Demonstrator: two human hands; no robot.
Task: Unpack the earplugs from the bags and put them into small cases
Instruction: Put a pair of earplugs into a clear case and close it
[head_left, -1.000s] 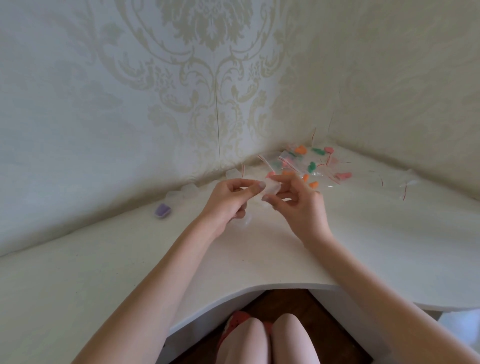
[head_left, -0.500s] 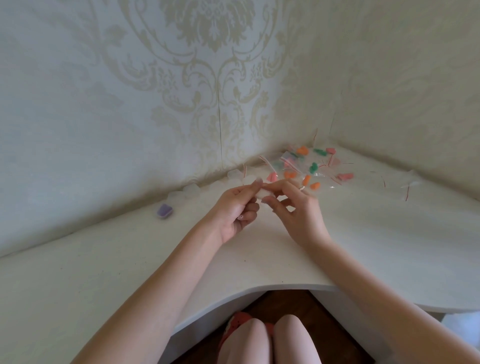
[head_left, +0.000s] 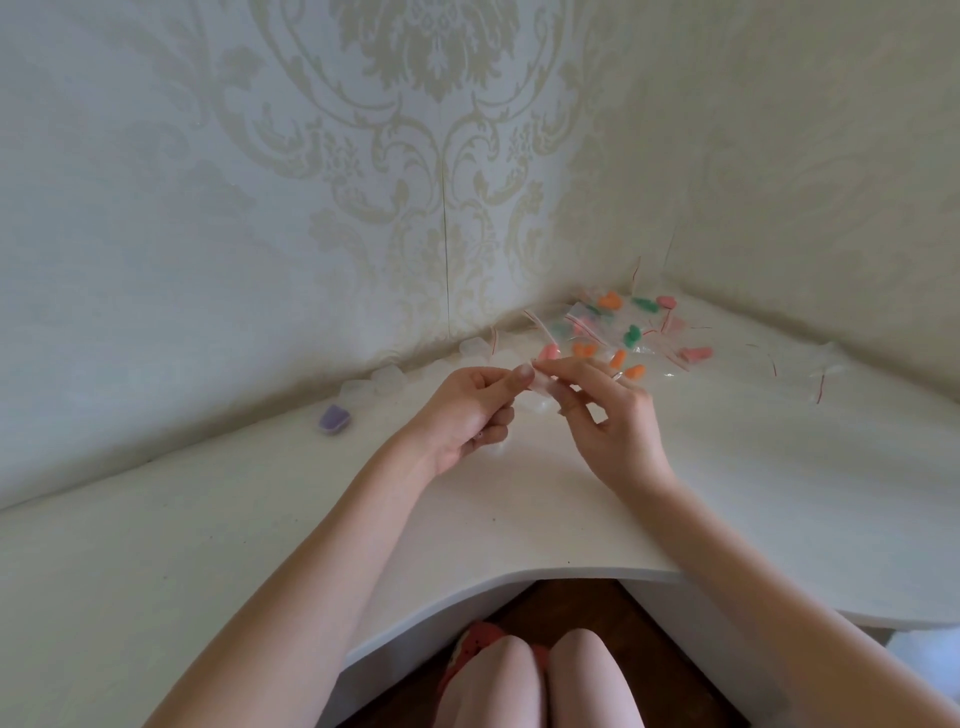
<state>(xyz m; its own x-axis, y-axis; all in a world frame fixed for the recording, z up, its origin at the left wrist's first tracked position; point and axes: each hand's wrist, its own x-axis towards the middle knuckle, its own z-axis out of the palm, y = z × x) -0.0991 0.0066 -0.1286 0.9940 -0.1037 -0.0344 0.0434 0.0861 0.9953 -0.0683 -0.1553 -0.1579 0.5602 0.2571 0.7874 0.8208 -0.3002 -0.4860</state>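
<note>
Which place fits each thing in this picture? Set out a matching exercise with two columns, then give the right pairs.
Things:
1. small clear bag
2. purple case
3. pile of bagged earplugs
4. empty bags

Places:
A. table's far corner
B. far right on the table
C. left, near the wall
D. pinched between left hand and right hand

Pairs: 1-D, 2-C, 3-A, 4-B

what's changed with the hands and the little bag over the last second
Both hands, left hand and right hand, drew closer together; their grip on the small clear plastic bag looks unchanged. The purple-filled clear case and the pile of bagged coloured earplugs stayed put.
</note>
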